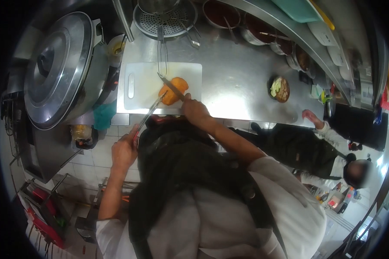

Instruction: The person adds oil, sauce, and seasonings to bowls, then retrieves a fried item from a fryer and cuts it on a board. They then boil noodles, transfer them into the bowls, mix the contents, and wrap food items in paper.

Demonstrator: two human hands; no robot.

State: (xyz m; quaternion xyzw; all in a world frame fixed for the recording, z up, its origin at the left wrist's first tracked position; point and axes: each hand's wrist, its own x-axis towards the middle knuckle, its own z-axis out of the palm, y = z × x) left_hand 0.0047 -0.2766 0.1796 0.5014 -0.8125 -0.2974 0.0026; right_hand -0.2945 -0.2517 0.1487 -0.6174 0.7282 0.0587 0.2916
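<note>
On a white cutting board [138,71] lies a flat orange-brown piece of food [168,97]. My right hand [196,112] is closed on the handle of a knife [173,88], whose blade lies across the food. My left hand [124,151], lower and to the left, grips metal tongs [149,113]; their tips touch the left side of the food. Behind the food, the handle of a metal strainer [161,60] reaches over the board's back edge.
A large lidded pot [60,69] stands at the left. Pots of red sauce [221,15] line the back of the steel counter [233,77]. A bowl of food [280,89] sits to the right, near another person's hand [312,117]. A shelf [285,26] overhangs the back right.
</note>
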